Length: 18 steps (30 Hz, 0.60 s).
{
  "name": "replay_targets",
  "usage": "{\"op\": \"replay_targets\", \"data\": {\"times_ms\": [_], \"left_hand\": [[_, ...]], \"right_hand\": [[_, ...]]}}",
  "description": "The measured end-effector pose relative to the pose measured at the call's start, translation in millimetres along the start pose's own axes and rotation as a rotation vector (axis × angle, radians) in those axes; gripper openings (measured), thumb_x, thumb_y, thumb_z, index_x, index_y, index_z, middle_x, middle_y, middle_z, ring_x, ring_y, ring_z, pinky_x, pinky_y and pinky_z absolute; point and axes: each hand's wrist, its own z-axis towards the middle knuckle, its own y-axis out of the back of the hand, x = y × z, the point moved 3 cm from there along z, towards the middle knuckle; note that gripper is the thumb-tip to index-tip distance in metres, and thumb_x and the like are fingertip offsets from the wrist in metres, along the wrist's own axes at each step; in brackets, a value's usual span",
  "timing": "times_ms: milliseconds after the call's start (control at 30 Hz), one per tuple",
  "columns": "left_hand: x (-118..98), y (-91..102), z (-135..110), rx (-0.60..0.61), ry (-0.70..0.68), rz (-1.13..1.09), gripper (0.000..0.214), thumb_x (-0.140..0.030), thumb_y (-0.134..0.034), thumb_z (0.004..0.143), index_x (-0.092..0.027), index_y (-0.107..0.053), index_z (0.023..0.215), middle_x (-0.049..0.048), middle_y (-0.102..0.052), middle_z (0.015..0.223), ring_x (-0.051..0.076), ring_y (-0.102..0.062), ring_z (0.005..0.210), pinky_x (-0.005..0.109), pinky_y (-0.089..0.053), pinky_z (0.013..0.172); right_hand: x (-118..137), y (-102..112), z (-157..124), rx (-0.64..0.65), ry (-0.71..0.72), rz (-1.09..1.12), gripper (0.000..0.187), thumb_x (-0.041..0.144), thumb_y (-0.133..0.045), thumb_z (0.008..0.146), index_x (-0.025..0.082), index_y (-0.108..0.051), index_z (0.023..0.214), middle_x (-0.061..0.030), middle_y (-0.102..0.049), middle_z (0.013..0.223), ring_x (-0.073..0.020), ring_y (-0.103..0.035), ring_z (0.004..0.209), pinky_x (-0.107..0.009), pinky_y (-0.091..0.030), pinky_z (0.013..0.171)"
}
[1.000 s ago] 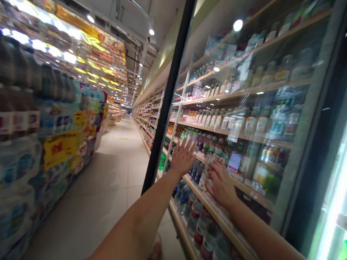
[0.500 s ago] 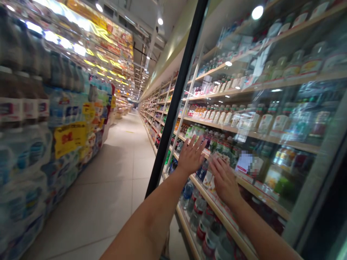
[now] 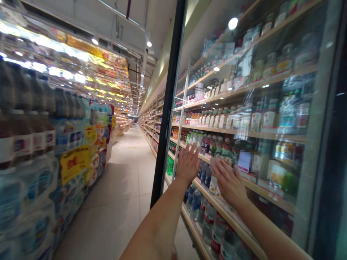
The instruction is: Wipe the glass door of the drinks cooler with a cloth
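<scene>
My left hand [image 3: 188,164] lies with fingers spread against the glass door [image 3: 271,86] of a drinks cooler, with nothing in it. To its right, my right hand [image 3: 229,182] presses a crumpled whitish cloth [image 3: 223,160] to the same glass. Its fingers lie close together over the cloth and hide most of it. Through the pane, shelves of bottles [image 3: 217,117] show behind both hands. A black door frame edge [image 3: 165,119] stands left of my left hand, and the door is swung out at an angle.
Large packs of bottled water [image 3: 24,195] and dark bottles [image 3: 25,137] are stacked along the left, with a yellow price sign [image 3: 75,163]. A tiled aisle [image 3: 119,184] runs ahead between the stacks and the long shelving. Ceiling lights reflect in the glass.
The view has shifted and levelled slightly, so the door frame appears further left. My right hand with the cloth has shifted slightly on the glass; my left hand stays spread on it.
</scene>
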Motion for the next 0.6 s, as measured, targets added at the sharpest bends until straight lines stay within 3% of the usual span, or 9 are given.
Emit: {"op": "replay_targets", "data": {"times_ms": [133, 300, 467, 600], "left_hand": [[-1, -0.7, 0, 0.000, 0.000, 0.014, 0.062, -0.031, -0.050, 0.101, -0.019, -0.033, 0.160, 0.0098, -0.032, 0.166, 0.032, -0.020, 0.157, 0.055, -0.022, 0.126], [-1, -4.1, 0, -0.021, -0.007, 0.037, 0.064, -0.030, -0.050, 0.101, -0.019, -0.032, 0.160, 0.0104, -0.034, 0.165, 0.031, -0.016, 0.158, 0.054, -0.021, 0.127], [0, -3.9, 0, -0.040, -0.005, 0.038, 0.067, -0.028, -0.052, 0.099, -0.020, -0.029, 0.161, 0.0099, -0.034, 0.165, 0.030, -0.017, 0.158, 0.054, -0.023, 0.127], [-1, -2.4, 0, -0.029, -0.003, 0.045, 0.066, -0.028, -0.053, 0.099, -0.019, -0.032, 0.160, 0.0102, -0.034, 0.165, 0.030, -0.018, 0.158, 0.054, -0.025, 0.127]], "right_hand": [[-10, 7, -23, -0.052, -0.111, -0.055, 0.070, 0.018, -0.051, 0.098, 0.023, -0.025, 0.163, -0.0113, -0.045, 0.158, -0.0281, -0.040, 0.149, -0.050, -0.017, 0.127], [-18, 12, -41, 0.003, -0.021, -0.028, 0.072, 0.013, -0.049, 0.099, 0.028, -0.022, 0.164, -0.0066, -0.051, 0.154, -0.0247, -0.049, 0.143, -0.048, -0.017, 0.128], [-61, 24, -26, -0.170, -0.221, -0.115, 0.069, 0.014, -0.049, 0.099, 0.026, -0.026, 0.163, -0.0117, -0.046, 0.158, -0.0316, -0.043, 0.147, -0.056, -0.029, 0.123], [-59, 19, -58, -0.170, -0.195, -0.053, 0.071, 0.015, -0.048, 0.099, 0.025, -0.023, 0.164, -0.0124, -0.040, 0.162, -0.0330, -0.037, 0.150, -0.056, -0.036, 0.120]]}}
